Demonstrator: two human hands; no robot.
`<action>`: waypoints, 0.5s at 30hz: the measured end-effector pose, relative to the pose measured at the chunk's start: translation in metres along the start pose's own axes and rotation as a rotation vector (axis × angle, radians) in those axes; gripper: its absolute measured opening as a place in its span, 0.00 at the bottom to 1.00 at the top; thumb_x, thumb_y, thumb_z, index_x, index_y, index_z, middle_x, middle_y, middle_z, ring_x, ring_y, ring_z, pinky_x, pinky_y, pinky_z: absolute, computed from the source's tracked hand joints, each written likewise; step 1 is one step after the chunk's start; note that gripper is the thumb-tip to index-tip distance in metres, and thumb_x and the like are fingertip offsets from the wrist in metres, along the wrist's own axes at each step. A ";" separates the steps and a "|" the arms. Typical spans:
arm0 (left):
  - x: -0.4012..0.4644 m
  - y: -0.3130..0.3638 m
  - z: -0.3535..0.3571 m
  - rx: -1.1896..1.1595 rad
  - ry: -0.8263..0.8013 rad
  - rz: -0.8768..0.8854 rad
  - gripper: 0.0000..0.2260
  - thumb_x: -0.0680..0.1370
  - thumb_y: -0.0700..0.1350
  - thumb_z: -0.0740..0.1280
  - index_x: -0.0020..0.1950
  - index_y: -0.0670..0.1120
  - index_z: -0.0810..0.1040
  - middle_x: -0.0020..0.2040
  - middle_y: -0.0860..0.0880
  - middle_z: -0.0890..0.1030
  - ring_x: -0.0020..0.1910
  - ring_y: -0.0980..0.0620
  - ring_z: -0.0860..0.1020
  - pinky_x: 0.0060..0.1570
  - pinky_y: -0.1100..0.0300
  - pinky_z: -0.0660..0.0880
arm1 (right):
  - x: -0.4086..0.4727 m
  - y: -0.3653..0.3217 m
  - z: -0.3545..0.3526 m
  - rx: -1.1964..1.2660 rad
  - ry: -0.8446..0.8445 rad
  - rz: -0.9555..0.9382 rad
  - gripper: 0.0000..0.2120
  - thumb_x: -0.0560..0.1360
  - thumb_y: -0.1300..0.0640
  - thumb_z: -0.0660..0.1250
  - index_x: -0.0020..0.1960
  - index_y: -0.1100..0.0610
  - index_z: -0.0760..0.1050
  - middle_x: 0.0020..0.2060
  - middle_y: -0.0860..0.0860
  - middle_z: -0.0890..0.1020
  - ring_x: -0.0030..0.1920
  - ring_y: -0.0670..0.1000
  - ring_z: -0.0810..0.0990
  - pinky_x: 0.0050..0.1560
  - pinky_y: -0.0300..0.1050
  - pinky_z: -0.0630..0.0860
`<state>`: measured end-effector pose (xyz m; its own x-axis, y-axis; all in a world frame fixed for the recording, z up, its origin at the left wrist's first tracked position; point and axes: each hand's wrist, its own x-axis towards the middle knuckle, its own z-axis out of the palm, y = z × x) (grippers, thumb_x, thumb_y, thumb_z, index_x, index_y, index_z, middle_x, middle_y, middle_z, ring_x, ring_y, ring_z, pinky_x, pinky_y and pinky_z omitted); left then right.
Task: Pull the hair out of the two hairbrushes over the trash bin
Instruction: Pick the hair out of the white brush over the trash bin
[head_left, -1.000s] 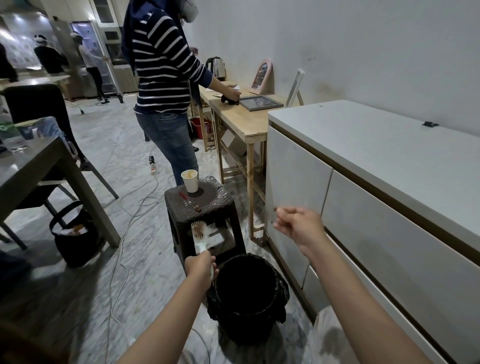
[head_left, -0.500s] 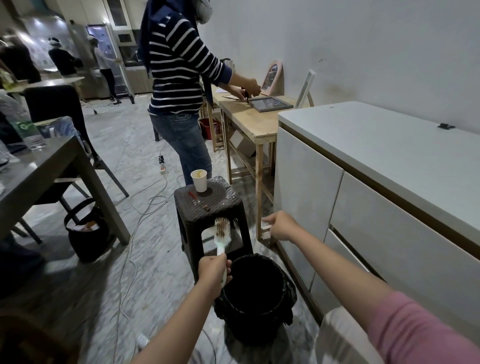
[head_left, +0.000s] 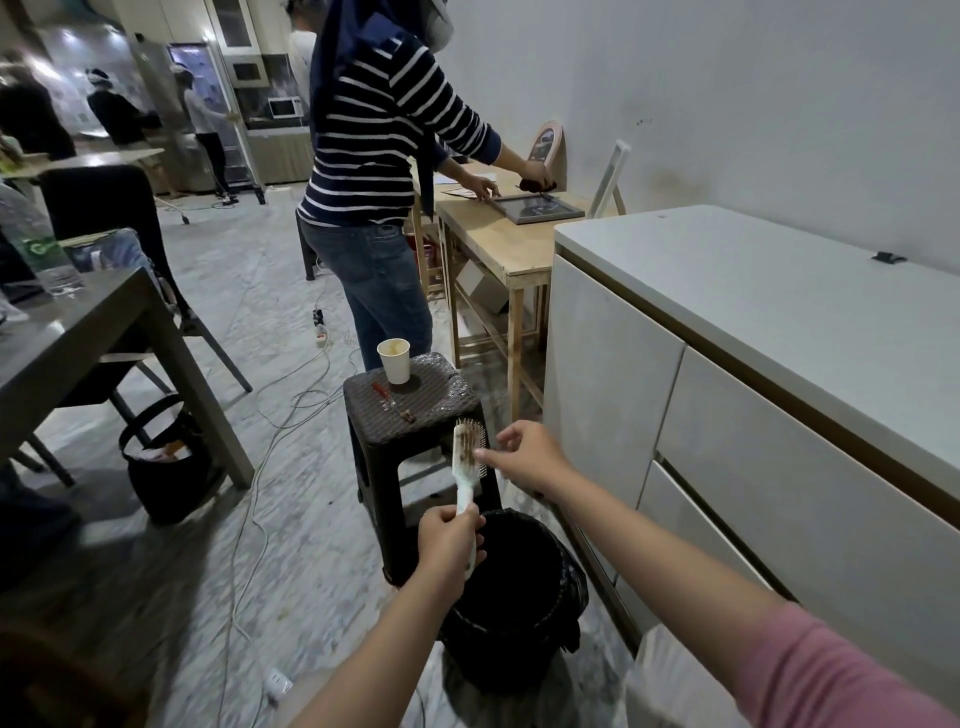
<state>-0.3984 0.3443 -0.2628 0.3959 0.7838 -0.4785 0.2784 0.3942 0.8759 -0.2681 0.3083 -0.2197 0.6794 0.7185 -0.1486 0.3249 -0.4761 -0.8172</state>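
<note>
The trash bin opening is unobstructed from above. A dark stool stands directly behind it, carrying a paper cup. White cabinet fronts close off the right side. Open floor, crossed by cables, lies to the left.

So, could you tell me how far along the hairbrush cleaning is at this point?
Nothing looks finished yet. In hand: the left hand holds the white hairbrush upright by its handle above the trash bin, brownish hair still in its bristles, and the right hand has its fingertips at the bristles, about to pull. Left: clearing this brush, then the second one, which I cannot make out in view.
</note>
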 end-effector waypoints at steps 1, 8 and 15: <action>-0.002 -0.001 0.004 0.000 0.006 0.026 0.09 0.80 0.43 0.64 0.55 0.38 0.76 0.42 0.46 0.79 0.38 0.50 0.76 0.34 0.58 0.75 | -0.004 -0.004 0.005 0.007 -0.019 0.019 0.29 0.64 0.39 0.75 0.55 0.57 0.74 0.47 0.50 0.79 0.50 0.51 0.80 0.53 0.51 0.80; -0.016 -0.005 0.017 -0.045 0.059 0.210 0.04 0.79 0.41 0.66 0.50 0.43 0.72 0.43 0.43 0.79 0.34 0.52 0.75 0.30 0.60 0.72 | 0.000 -0.019 0.019 0.183 0.153 0.130 0.18 0.61 0.50 0.80 0.33 0.57 0.73 0.33 0.51 0.80 0.38 0.53 0.82 0.46 0.60 0.81; -0.013 -0.009 0.014 -0.050 0.085 0.280 0.03 0.78 0.40 0.66 0.47 0.44 0.72 0.43 0.41 0.79 0.32 0.52 0.74 0.28 0.60 0.72 | -0.001 -0.012 0.017 0.303 0.185 0.078 0.08 0.67 0.62 0.76 0.34 0.54 0.78 0.34 0.51 0.82 0.41 0.54 0.84 0.47 0.55 0.83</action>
<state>-0.3932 0.3241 -0.2653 0.3756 0.9020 -0.2130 0.1246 0.1786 0.9760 -0.2842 0.3217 -0.2190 0.8113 0.5685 -0.1365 0.0761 -0.3342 -0.9394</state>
